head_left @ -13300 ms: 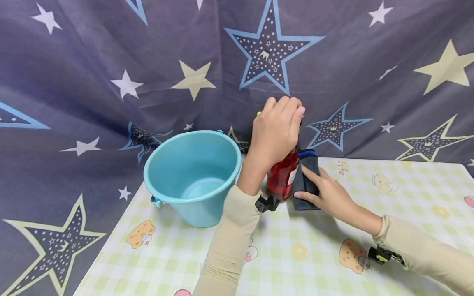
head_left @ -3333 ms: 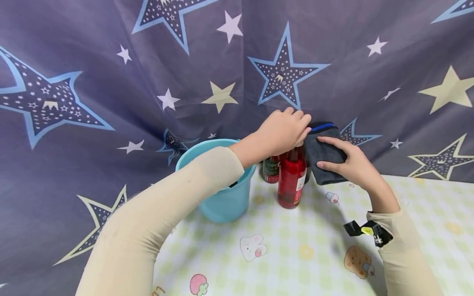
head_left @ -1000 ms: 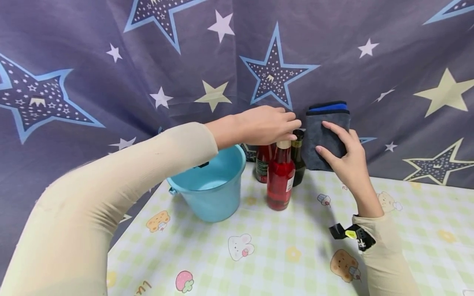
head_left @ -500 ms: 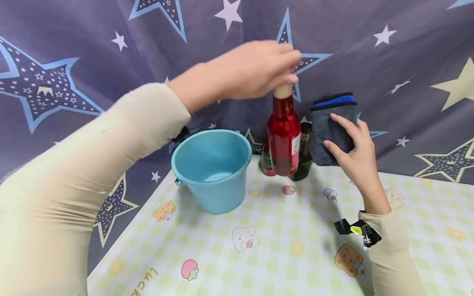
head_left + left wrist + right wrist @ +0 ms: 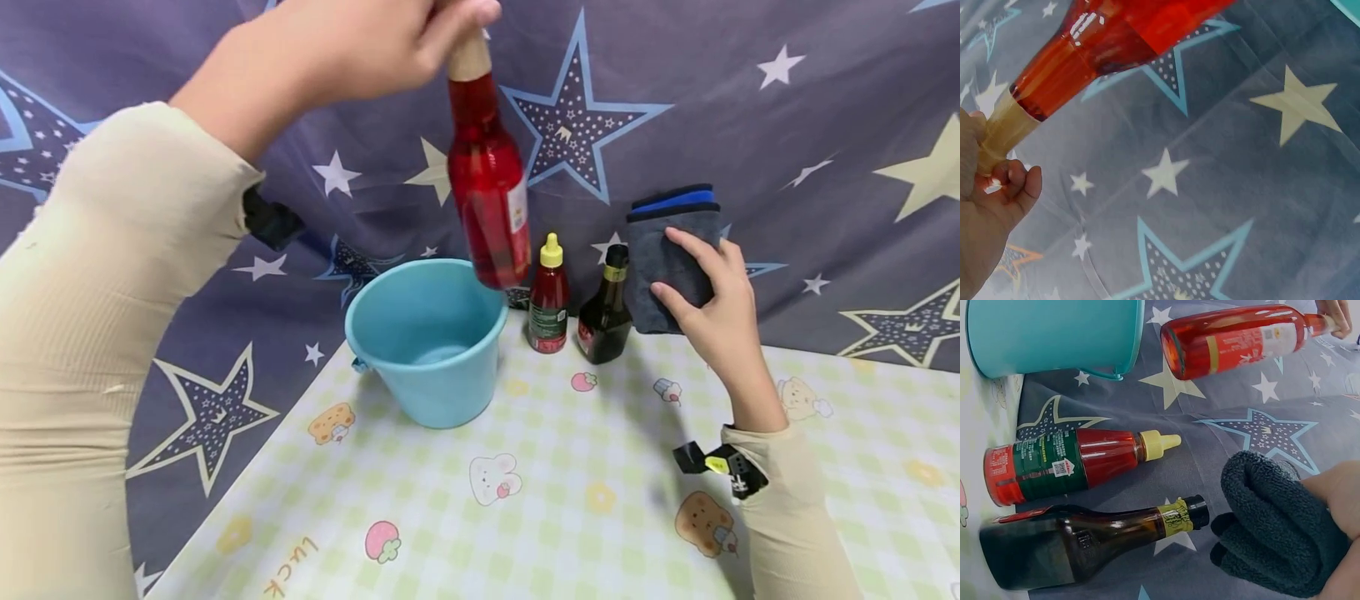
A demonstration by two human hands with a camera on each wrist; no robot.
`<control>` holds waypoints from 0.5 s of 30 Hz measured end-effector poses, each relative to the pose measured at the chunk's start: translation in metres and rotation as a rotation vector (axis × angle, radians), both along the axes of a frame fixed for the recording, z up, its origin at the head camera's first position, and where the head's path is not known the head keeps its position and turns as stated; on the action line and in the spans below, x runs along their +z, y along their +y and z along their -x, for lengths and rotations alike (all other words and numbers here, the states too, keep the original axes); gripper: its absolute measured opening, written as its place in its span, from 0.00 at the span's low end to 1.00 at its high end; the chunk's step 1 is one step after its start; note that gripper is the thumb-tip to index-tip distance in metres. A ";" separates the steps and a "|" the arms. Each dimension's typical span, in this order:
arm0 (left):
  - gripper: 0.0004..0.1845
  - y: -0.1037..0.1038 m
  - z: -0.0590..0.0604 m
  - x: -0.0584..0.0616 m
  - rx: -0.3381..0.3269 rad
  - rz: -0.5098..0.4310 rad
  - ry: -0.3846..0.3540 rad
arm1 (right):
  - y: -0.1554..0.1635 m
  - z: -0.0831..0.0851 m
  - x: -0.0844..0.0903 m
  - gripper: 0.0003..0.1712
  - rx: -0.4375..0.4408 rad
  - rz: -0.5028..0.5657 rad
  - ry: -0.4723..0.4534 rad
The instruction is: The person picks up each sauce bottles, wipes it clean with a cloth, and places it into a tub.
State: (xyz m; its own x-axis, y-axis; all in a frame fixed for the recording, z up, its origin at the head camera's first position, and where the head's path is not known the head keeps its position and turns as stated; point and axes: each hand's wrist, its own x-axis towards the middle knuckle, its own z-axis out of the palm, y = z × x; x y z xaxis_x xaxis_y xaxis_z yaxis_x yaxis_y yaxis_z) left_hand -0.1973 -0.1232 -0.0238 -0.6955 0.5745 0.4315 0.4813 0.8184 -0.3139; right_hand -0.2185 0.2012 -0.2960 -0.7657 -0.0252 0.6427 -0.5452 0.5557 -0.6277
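High at the upper left of the head view, my left hand (image 5: pixel 352 50) grips a glass bottle of red liquid (image 5: pixel 491 192) by its tan-capped neck. The bottle hangs slightly tilted, its base near the right rim of the light blue bucket (image 5: pixel 427 383). In the left wrist view, fingers curl round the cap (image 5: pixel 1007 128). My right hand (image 5: pixel 720 308) holds a folded dark grey cloth (image 5: pixel 667 267) with a blue edge, raised in front of the curtain. Left of the cloth stand a yellow-capped squeeze bottle of red sauce (image 5: pixel 549 300) and a dark sauce bottle (image 5: pixel 606 312).
A checked tablecloth (image 5: pixel 555 533) with cartoon prints covers the table. Behind it hangs a dark star-patterned curtain (image 5: pixel 817 108), close to the two standing bottles. The bucket stands near the table's left edge.
My left hand has lifted the red bottle off the table and carried it up and left towards the bucket, uncovering the two bottles behind. The right hand with the cloth has barely moved lately.
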 end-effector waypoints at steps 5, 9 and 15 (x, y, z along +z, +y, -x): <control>0.25 -0.017 -0.002 -0.003 -0.016 -0.015 0.001 | 0.000 -0.002 -0.002 0.39 0.008 -0.004 -0.013; 0.20 -0.030 0.003 -0.012 -0.101 -0.024 0.003 | 0.001 -0.004 -0.005 0.38 0.004 -0.003 -0.017; 0.16 -0.044 0.016 -0.035 -0.192 -0.042 -0.012 | 0.001 -0.004 -0.011 0.38 0.007 -0.017 -0.037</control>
